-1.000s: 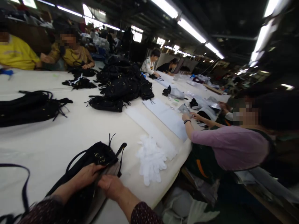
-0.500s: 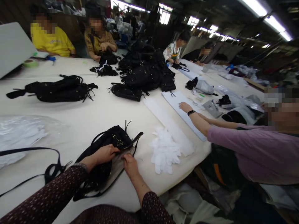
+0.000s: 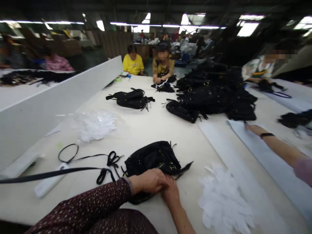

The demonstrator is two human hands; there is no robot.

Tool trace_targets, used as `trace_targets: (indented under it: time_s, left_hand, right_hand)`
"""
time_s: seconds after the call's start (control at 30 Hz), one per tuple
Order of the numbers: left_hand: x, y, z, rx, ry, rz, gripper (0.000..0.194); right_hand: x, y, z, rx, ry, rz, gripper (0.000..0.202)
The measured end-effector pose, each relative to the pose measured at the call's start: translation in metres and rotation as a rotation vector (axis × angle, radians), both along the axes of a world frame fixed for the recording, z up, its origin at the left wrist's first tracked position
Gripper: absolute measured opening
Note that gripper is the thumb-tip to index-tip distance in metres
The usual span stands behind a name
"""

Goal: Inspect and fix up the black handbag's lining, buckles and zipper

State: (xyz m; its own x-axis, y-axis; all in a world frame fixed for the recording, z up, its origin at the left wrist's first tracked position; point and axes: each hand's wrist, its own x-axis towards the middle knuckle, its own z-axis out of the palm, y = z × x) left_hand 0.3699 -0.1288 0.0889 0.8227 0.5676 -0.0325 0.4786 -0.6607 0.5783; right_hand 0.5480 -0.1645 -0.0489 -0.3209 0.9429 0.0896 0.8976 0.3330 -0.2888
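Black bag (image 3: 154, 158) lying flat, long axis left-right, both hands at near edge

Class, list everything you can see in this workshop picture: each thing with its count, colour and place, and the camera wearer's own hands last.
Black bag: one, black with small metal fittings, near table edge, under both hands.
Long strap: one, black, lying left of that bag.
Cord loop: one, black, beyond the strap.
White gloves: one pile, white, right of the bag.
Plastic bag of white pieces: one, clear, mid-left of table.
Bag heap: one large pile, black, far right of centre.
Flat bags: a small stack, black, table centre.
Divider board: one, white, left.
Table: one, cream.
Co-worker's forearm: one, wearing a black wristband, right.
Seated people: several, far end.
Left hand: on the bag.
Right hand: on the bag.
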Motion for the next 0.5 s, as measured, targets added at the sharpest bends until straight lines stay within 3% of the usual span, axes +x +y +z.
trace_targets:
  time_s: [0.13, 0.27, 0.4, 0.5]
  left_hand:
    - [-0.037, -0.040, 0.009, -0.115, -0.211, 0.219, 0.036]
    - [-0.100, -0.072, 0.006, -0.235, -0.277, 0.595, 0.028]
    - [-0.152, -0.100, 0.008, -0.439, -0.366, 0.961, 0.025]
    - [-0.173, -0.132, 0.018, -0.654, -0.468, 1.017, 0.027]
  right_hand:
    - [-0.001, 0.006, 0.013, -0.026, -0.059, 0.082, 0.027]
    - [-0.002, -0.001, 0.027, -0.014, -0.020, 0.107, 0.030]
    - [0.020, 0.001, 0.010, 0.152, 0.113, 0.173, 0.026]
    - [0.031, 0.004, 0.000, 0.154, 0.280, 0.265, 0.029]
